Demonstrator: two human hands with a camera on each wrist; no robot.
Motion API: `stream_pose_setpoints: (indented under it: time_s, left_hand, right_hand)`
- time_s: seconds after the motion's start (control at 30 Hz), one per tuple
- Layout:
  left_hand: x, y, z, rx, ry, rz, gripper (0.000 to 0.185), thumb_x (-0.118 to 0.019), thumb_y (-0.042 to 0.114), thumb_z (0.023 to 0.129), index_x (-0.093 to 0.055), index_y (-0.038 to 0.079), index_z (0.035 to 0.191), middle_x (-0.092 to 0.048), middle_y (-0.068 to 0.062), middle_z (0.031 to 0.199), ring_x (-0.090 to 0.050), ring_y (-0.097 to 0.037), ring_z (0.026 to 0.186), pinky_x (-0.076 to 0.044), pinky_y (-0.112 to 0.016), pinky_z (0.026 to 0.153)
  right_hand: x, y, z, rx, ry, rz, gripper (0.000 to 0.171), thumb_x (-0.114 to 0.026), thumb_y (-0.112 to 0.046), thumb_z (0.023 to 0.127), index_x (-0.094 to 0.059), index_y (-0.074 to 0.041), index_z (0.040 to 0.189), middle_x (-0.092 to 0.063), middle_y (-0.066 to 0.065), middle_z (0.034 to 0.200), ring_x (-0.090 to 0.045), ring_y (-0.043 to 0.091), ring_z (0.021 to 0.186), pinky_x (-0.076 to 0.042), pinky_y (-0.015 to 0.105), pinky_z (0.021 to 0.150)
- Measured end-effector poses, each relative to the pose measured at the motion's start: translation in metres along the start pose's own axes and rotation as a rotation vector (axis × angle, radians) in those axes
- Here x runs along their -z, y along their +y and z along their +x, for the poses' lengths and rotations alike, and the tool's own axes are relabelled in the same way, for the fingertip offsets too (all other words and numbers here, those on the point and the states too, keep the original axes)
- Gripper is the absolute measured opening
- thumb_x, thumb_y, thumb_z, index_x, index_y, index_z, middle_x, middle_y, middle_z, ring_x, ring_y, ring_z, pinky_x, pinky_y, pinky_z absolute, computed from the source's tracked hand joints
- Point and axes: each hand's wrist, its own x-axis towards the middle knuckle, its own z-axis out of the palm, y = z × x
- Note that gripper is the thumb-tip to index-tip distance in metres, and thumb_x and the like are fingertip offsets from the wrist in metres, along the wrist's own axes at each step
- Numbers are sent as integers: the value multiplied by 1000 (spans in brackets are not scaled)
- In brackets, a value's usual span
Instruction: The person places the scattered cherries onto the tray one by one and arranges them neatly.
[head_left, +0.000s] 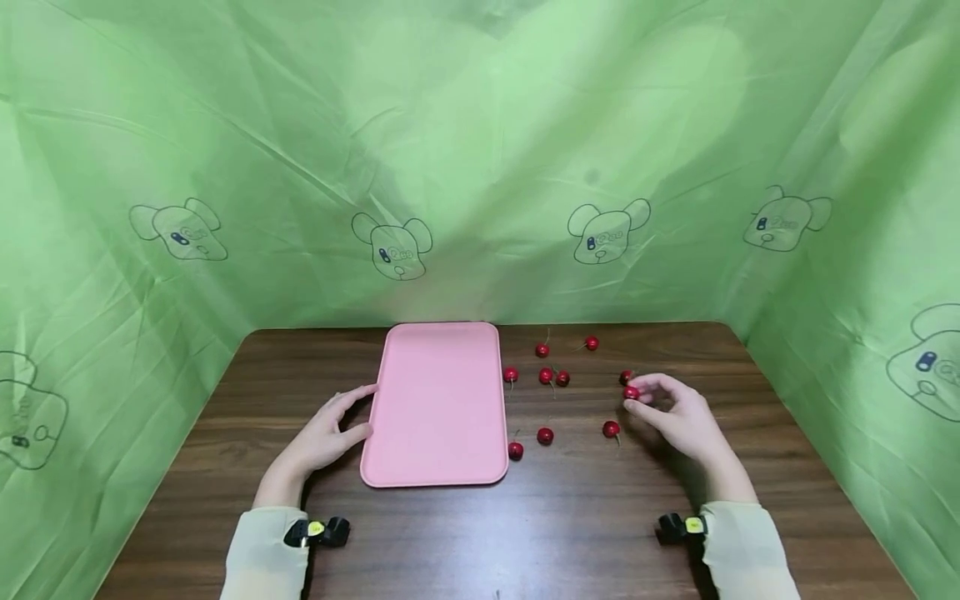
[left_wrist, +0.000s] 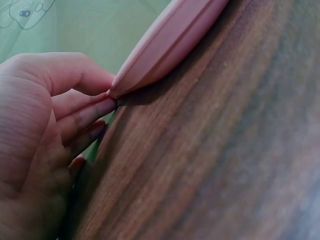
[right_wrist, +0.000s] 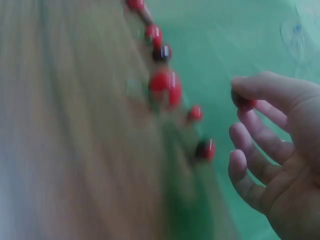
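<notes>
A pink rectangular tray (head_left: 437, 408) lies on the wooden table. My left hand (head_left: 324, 433) is at the tray's left side, with thumb and forefinger spread apart along its edge; in the left wrist view the thumb tip meets the rim (left_wrist: 150, 55). To the right, my right hand (head_left: 678, 417) pinches a red cherry (head_left: 632, 392) between thumb and fingers. The right wrist view shows this cherry (right_wrist: 245, 102) held above the table, the other fingers loosely bent. Close behind it sits another cherry (head_left: 626, 377), and one more cherry (head_left: 611, 429) lies nearer the front.
Several cherries with stems lie scattered right of the tray, among them one cherry (head_left: 515, 451) close by its front right corner and one cherry (head_left: 592, 342) toward the back. Green cloth (head_left: 495, 167) with mouse-like drawings hangs behind and beside the brown table (head_left: 480, 542).
</notes>
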Motion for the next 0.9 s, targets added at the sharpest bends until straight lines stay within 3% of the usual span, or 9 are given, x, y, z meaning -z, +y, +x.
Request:
stream_pose_setpoints:
  time_s: [0.13, 0.37, 0.6, 0.77, 0.9]
  left_hand:
    - [2, -2, -3, -5, -12, -4, 63, -78, 14, 101, -55, 9, 160, -48, -25, 165, -34, -49, 157, -25, -71, 123]
    - [2, -4, -1, -29, -28, 2, 63, -75, 14, 103, -52, 4, 161, -49, -27, 164, -26, -56, 159, -10, -77, 126]
    - [0, -6, 1, -19, -35, 5, 63, -76, 15, 104, -52, 7, 162, -46, -27, 166, -27, -54, 159, -12, -77, 125]
    - [0, -4, -1, -23, -14, -25, 63, -76, 14, 102, -53, 7, 161, -46, -29, 165, -25, -56, 159, -12, -78, 125]
    - [-1, -5, -2, -50, 13, -22, 63, -76, 13, 101, -55, 6, 160, -49, -30, 163, -29, -57, 156, -14, -76, 124]
  right_hand:
    - [-19, -32, 19, 49, -25, 15, 25, -87, -17, 96, -77, -13, 118, -78, 3, 107, -71, 10, 96, -59, 29, 85]
    - [-52, -82, 61, 88, -92, 106, 28, -88, -17, 95, -76, -13, 120, -78, 3, 110, -72, 20, 99, -60, 34, 88]
    - [-86, -94, 99, 85, -113, 131, 27, -87, -20, 96, -76, -16, 121, -77, 2, 110, -71, 20, 99, -57, 40, 86]
    - [-110, -102, 118, 106, -80, 130, 27, -86, -21, 96, -76, -16, 121, -74, 2, 116, -72, 21, 100, -58, 43, 90]
    - [-132, -110, 129, 106, -35, 143, 27, -86, -22, 96, -77, -17, 122, -73, 4, 120, -73, 22, 100, -60, 42, 85]
